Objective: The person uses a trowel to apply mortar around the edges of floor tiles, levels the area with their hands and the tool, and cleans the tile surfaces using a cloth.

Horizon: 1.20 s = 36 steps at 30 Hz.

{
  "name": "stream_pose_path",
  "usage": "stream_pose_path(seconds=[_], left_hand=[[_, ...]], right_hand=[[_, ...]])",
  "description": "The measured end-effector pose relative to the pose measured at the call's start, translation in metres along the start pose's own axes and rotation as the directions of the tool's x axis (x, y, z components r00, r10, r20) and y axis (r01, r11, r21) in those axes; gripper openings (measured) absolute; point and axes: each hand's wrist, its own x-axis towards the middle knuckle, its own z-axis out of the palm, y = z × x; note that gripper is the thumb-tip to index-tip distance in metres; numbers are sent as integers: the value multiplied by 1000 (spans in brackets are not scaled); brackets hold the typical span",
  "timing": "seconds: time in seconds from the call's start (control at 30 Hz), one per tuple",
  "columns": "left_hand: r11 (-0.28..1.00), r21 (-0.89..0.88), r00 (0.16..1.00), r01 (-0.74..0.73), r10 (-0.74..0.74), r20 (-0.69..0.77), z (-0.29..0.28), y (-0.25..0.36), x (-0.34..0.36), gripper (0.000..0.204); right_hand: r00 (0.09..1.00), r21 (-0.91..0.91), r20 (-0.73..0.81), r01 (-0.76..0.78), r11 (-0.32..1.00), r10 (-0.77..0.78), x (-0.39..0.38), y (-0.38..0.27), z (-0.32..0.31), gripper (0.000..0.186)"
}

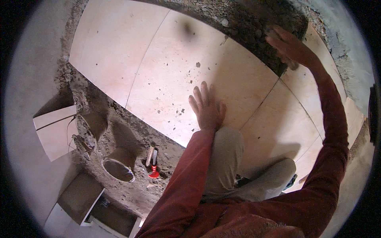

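Large cream floor tiles (107, 43) lie side by side with thin joints between them. My left hand (208, 111) rests flat on the middle tile (174, 75), fingers spread, with nothing in it. Dark crumbs (178, 111) are scattered on that tile around the hand. At the far right my right hand (287, 45) is over the dark strip of loose gravel and soil (254, 31), near a tile corner. Its fingers are stretched and apart, slightly blurred, and I see nothing held in them.
Left of the tiles, rough soil (139, 139) holds a round bucket (131, 175), another bucket-like container (95, 123) and red-and-pale hand tools (153, 171). Stacked tiles (55, 133) and an open box (85, 198) stand beside the grey wall (31, 99). My bent knee (228, 154) is on the tiles.
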Motion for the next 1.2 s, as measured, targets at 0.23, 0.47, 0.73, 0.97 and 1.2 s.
stream_pose_path(seconds=[0.23, 0.47, 0.73, 0.97, 1.2], left_hand=[[999, -41, 999, 12, -10, 49, -3, 1, -1, 80], [999, -32, 999, 5, -4, 46, -1, -1, 1, 82], [997, -83, 1000, -2, 4, 21, 1, -5, -3, 79], [999, -38, 1000, -7, 6, -23, 1, 0, -1, 76], [1000, 1, 998, 4, -4, 55, -2, -2, 0, 80]], right_hand=[[890, 566, 436, -388, 728, 135, 23, -52, 61, 48], [928, 49, 365, 57, 997, -71, -21, -21, 62, 41], [935, -329, 176, 351, 877, -308, -28, -6, 74, 59], [934, -301, 316, 265, 916, -166, -10, -32, 89, 47], [954, -216, 85, 300, 929, -288, 65, -32, 88, 43]])
